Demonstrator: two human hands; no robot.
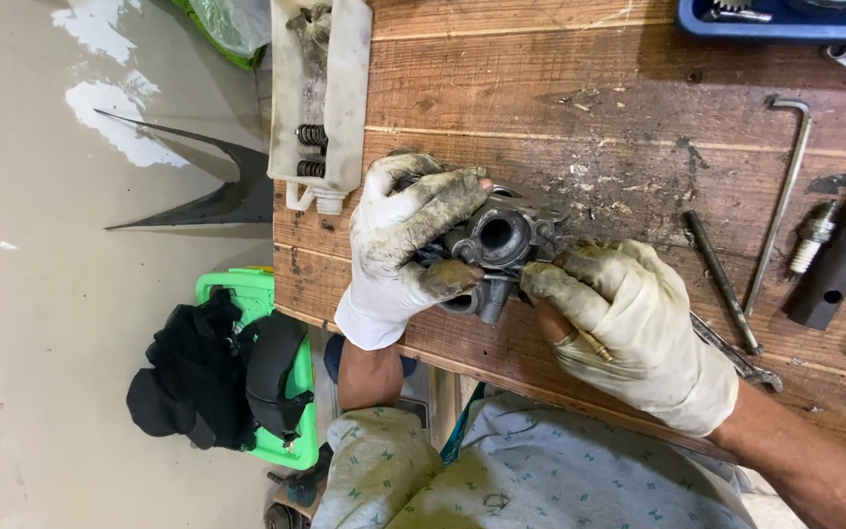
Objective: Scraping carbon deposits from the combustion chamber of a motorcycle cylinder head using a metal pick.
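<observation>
Gloves, dirty and pale, covered both hands, which were closed on a grey cast metal engine part [501,240] that rested on the wooden surface [580,88] near its front edge. The left hand [399,240] wrapped the part from its far side, thumb and fingers clamped across the top and bottom of the casting. The right hand [629,318] pressed against the part's near side and pinched a thin rod-like tool [580,328], its tip lost behind the glove. By the look of it, the step in hand was working at a small fitting on the part's side while the left hand steadied it; the next move would call for a firm brace and a careful, straight push of the tool. The part's round bore faced up toward the camera, and its long axis ran roughly from one hand to the other.

Beyond lay a white tray with springs [317,98], a long bent hex key [783,196], a spark plug [813,235], a black bar with holes [842,257] and a blue tray [785,20]
</observation>
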